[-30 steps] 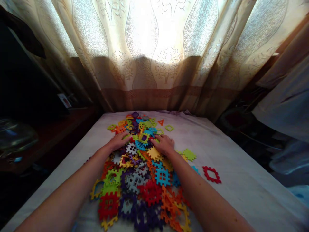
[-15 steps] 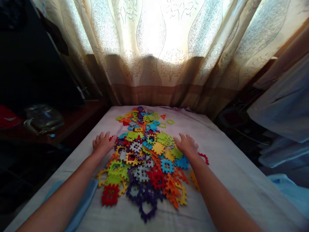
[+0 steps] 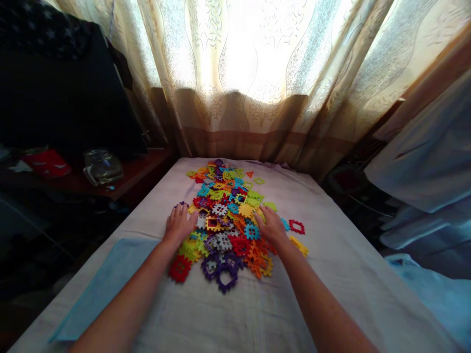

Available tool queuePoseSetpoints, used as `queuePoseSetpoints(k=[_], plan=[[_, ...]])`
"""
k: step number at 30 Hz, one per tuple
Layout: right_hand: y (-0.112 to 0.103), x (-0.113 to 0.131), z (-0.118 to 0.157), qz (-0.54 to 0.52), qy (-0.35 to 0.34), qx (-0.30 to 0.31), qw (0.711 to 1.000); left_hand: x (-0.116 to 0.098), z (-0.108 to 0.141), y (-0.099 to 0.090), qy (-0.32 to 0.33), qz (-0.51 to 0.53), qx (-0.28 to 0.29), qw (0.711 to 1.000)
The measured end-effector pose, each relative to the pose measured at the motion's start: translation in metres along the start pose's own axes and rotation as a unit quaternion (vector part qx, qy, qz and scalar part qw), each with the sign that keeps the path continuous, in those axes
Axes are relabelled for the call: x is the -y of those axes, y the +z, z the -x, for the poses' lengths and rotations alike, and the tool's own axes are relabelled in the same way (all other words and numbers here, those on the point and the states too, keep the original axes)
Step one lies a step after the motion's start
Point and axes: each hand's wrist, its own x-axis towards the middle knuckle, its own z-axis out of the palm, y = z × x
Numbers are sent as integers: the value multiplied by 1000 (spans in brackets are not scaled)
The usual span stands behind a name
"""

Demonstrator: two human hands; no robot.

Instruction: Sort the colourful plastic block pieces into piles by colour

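A long heap of colourful plastic interlocking pieces [image 3: 221,210] lies down the middle of the cloth-covered table [image 3: 324,274]. My left hand [image 3: 180,224] rests with fingers apart against the heap's left side, beside white and yellow pieces. On the opposite side, my right hand [image 3: 271,225] is spread over the heap's right edge, close to a yellow square piece [image 3: 246,211] and a blue window piece [image 3: 252,232]. Neither hand grips a piece. A red square piece [image 3: 180,268] and a purple piece with a large opening [image 3: 226,279] form the near end.
A folded light blue cloth [image 3: 110,279] lies at the table's left. Right of the heap is a red frame piece [image 3: 296,226]. Beyond the left edge stand a glass jug [image 3: 103,166] and a dark screen [image 3: 66,103]. A curtain [image 3: 235,117] hangs behind.
Both hands have moved inward against the heap, pushing its sides closer together. The view has also shifted, showing more of the blue cloth and the jug.
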Motion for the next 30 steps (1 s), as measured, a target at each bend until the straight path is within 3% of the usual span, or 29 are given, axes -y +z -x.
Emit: queuePoseSetpoints(k=[3,5,7,9,11,17,20,25,30], plan=[[-1,-10,55,-53,-61,-32,996,21,61,13,77,-19,-76,994],[5,-11,95,-59,-96,-29,993,29,98,28,119,-35,-78,989],[15,-6,127,-29,-112,-5,993,29,122,39,123,-53,-74,988],[24,3,143,2,-94,24,995,20,128,42,124,-63,-69,988],[29,14,142,21,-74,40,996,6,119,39,129,-68,-65,987],[32,28,102,0,-84,32,996,-36,82,27,100,-52,-62,992],[35,21,102,-36,-88,-18,995,-41,95,32,118,-33,-68,990],[42,8,115,-94,-93,-153,979,-39,127,44,231,-39,-74,969],[42,11,105,-102,-84,-175,976,-44,113,48,227,-60,-137,962]])
